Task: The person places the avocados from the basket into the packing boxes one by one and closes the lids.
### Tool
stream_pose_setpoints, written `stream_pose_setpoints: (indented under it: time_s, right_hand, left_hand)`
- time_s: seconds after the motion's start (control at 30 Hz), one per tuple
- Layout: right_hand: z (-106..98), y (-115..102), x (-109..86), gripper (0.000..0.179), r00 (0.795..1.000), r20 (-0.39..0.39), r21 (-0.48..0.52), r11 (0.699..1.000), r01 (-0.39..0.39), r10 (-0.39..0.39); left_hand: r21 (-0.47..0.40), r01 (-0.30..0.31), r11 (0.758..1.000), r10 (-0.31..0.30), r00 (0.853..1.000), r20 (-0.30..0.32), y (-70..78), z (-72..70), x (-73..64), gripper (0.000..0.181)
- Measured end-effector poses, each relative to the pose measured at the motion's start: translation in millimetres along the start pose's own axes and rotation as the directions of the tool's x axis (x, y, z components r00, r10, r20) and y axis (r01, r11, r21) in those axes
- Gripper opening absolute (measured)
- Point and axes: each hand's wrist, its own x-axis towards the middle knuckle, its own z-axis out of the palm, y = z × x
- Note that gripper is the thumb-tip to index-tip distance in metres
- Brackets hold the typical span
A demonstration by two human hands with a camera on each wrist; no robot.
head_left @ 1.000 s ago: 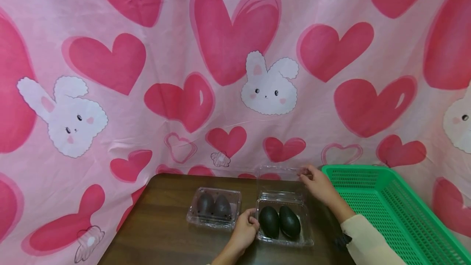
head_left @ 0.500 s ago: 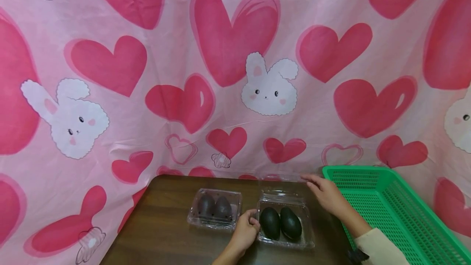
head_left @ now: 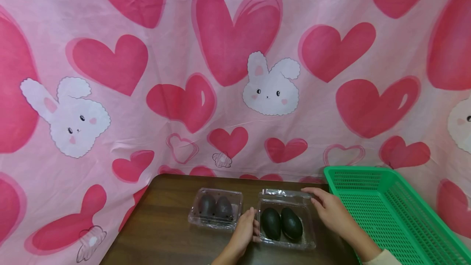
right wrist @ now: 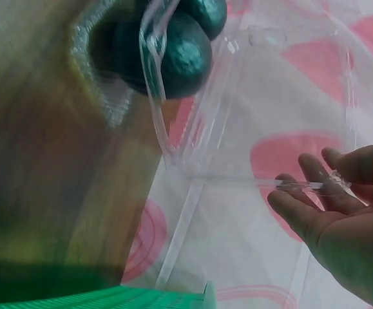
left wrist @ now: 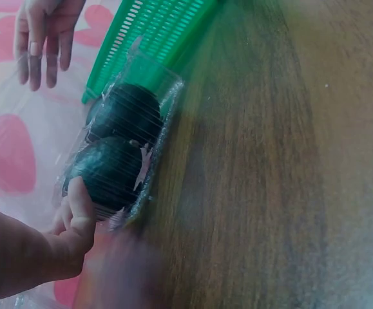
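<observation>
A clear plastic clamshell box [head_left: 307, 243] stands on the table with its lid [head_left: 281, 193] tilted back. Two dark green avocados [head_left: 271, 224] lie side by side in its base; the left wrist view also shows the avocados [left wrist: 109, 168]. My left hand [head_left: 243, 231] rests against the box's left side, its fingers fairly straight and partly hidden. At the lid's right edge, my right hand [head_left: 333, 212] touches the plastic with extended fingers. The right wrist view shows my right hand [right wrist: 350, 212] with its fingers loosely spread about the clear lid's edge.
Left of my left hand stands another clear clamshell [head_left: 235, 199], closed, with two dark avocados [head_left: 223, 207] inside. A green perforated basket [head_left: 386, 216] occupies the right side. Behind the brown wooden table [head_left: 162, 216] hangs a pink cloth [head_left: 176, 44] printed with hearts and rabbits.
The lid has swung back and down, away from me. My right hand has followed it lower and straightened its fingers. My left hand's fingers have straightened along the box's side.
</observation>
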Motion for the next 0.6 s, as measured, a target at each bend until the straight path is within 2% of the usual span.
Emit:
stream_pose_setpoints:
  time_s: [0.13, 0.27, 0.4, 0.5, 0.6]
  right_hand:
    - [5.1, -3.2, -10.9, 0.039, 0.997, -0.047, -0.047, 0.997, 0.053, -0.055]
    - [11.7, -2.9, -22.0, 0.043, 0.991, -0.078, -0.089, 0.991, 0.105, -0.112]
    - [17.7, -2.4, -32.4, 0.046, 0.994, -0.063, -0.086, 0.993, 0.079, -0.085]
    - [21.9, -3.3, -39.2, 0.048, 0.999, -0.019, -0.029, 0.999, 0.028, -0.028]
    - [27.8, 0.1, -47.4, 0.054, 0.999, -0.021, 0.026, 0.999, 0.036, -0.036]
  left_hand:
    - [0.004, 0.003, 1.000, -0.003, 1.000, -0.001, 0.4, -0.2, 0.9, 0.071]
    - [-0.017, 0.021, 1.000, -0.021, 1.000, -0.003, 1.1, 0.3, 1.9, 0.077]
    - [-0.024, 0.039, 0.999, -0.039, 0.999, -0.004, 4.3, 1.1, -0.1, 0.077]
    - [-0.022, 0.047, 0.999, -0.047, 0.999, -0.010, 5.5, 2.0, -2.1, 0.075]
    - [-0.014, 0.038, 0.999, -0.038, 0.999, -0.012, 4.7, 2.6, -3.0, 0.065]
